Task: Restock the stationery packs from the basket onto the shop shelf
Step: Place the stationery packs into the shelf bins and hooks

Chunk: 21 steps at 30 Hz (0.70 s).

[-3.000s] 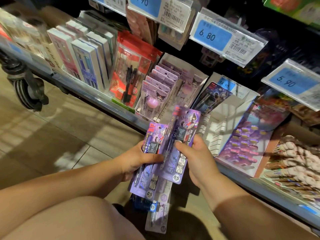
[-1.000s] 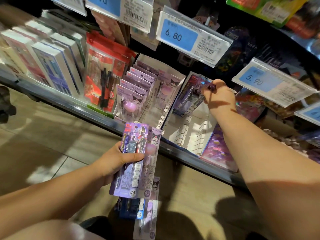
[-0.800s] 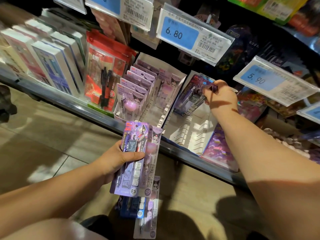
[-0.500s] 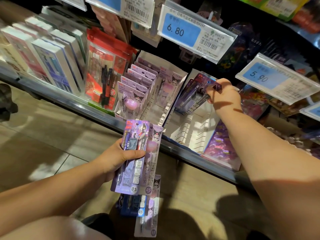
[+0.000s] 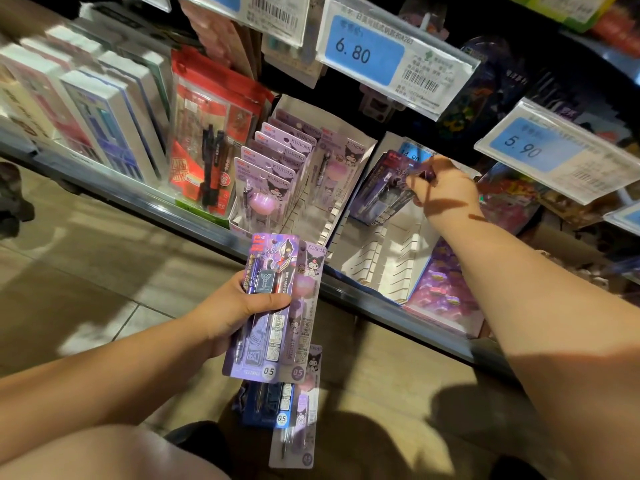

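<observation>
My left hand (image 5: 235, 308) grips a small stack of purple pencil packs (image 5: 273, 327), a hero-print pack in front and a Kuromi pack behind it, held upright below the shelf edge. My right hand (image 5: 441, 187) reaches into the white slotted display tray (image 5: 388, 258) on the shelf and pinches the top of a dark purple hero-print pack (image 5: 381, 188) standing at the tray's back. More packs (image 5: 294, 410) lie below my left hand; the basket itself is hidden.
A neighbouring tray holds a row of Kuromi packs (image 5: 273, 174). A red pen pack (image 5: 211, 147) and white boxes (image 5: 104, 116) stand further left. Price tags 6.80 (image 5: 367, 51) and 5.90 (image 5: 526, 147) overhang the shelf. The metal shelf rail (image 5: 346, 289) runs diagonally.
My right hand carried one hero-print pack from the stack up into the back of the white tray and still holds its top. My left hand keeps the remaining packs, almost unmoved.
</observation>
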Motion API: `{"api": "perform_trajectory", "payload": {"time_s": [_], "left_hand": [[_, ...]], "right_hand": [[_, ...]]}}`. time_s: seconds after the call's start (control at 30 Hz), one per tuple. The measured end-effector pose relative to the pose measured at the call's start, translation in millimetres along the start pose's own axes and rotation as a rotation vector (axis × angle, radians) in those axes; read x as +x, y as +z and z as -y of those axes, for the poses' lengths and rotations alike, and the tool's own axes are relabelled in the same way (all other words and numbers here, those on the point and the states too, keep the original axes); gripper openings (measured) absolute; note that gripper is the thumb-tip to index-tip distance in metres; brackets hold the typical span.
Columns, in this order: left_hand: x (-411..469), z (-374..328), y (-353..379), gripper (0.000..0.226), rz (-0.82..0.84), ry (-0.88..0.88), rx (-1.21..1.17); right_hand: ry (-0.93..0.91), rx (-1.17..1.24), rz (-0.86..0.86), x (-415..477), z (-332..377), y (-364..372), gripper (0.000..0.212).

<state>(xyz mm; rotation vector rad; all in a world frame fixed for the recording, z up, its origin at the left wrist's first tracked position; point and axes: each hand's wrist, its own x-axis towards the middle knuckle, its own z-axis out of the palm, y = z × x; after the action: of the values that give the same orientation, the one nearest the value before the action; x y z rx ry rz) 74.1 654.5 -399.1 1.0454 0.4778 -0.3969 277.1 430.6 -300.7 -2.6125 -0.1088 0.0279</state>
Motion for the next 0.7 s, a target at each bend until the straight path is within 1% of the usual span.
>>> {"api": "perform_trajectory", "payload": {"time_s": [0.07, 0.1, 0.17, 0.27, 0.3, 0.33, 0.4, 0.43, 0.47, 0.53, 0.57, 0.6, 0.7], "left_hand": [[0.7, 0.0, -0.2, 0.028, -0.001, -0.003, 0.0], [0.9, -0.2, -0.1, 0.029, -0.003, -0.004, 0.0], [1.2, -0.5, -0.6, 0.032, -0.007, -0.005, -0.002], [0.9, -0.9, -1.2, 0.034, 0.002, -0.004, 0.003], [0.6, -1.0, -1.4, 0.034, 0.004, -0.003, 0.002], [0.3, -1.4, -0.9, 0.033, 0.005, -0.002, -0.003], [-0.3, -2.1, -0.7, 0.031, 0.005, 0.0, -0.015], [-0.6, -2.7, 0.0, 0.031, 0.008, 0.003, -0.02], [-1.1, -3.2, 0.4, 0.03, 0.012, 0.008, -0.025], [-2.1, -4.0, 1.9, 0.029, 0.023, 0.02, -0.036], [-2.6, -4.6, 2.3, 0.027, 0.033, 0.026, -0.048], [-3.4, -5.5, 3.2, 0.026, 0.047, 0.033, -0.059], [-6.7, -7.8, 4.0, 0.026, 0.104, 0.05, -0.062]], "right_hand": [[-0.005, -0.136, 0.03, -2.5, 0.3, 3.4, 0.025], [-0.008, -0.184, 0.036, -3.2, 0.3, 6.4, 0.022], [0.017, -0.217, 0.059, -6.2, 2.5, 11.5, 0.017], [0.063, -0.168, 0.064, -12.8, 5.1, 15.4, 0.031], [0.077, -0.117, 0.008, -17.0, 6.6, 15.8, 0.035], [0.078, -0.056, -0.089, -22.6, 8.4, 16.0, 0.037], [0.014, 0.049, -0.269, -36.8, 13.5, 20.1, 0.034], [-0.031, 0.09, -0.301, -44.8, 16.0, 24.1, 0.03], [-0.067, 0.108, -0.293, -53.8, 19.5, 28.6, 0.028], [-0.109, 0.105, -0.231, -71.6, 26.7, 38.3, 0.023], [-0.104, 0.129, -0.169, -78.2, 29.3, 44.6, 0.021], [-0.077, 0.173, -0.067, -83.7, 32.5, 50.2, 0.02], [0.118, 0.303, 0.371, -92.2, 42.0, 66.3, 0.027]]}}
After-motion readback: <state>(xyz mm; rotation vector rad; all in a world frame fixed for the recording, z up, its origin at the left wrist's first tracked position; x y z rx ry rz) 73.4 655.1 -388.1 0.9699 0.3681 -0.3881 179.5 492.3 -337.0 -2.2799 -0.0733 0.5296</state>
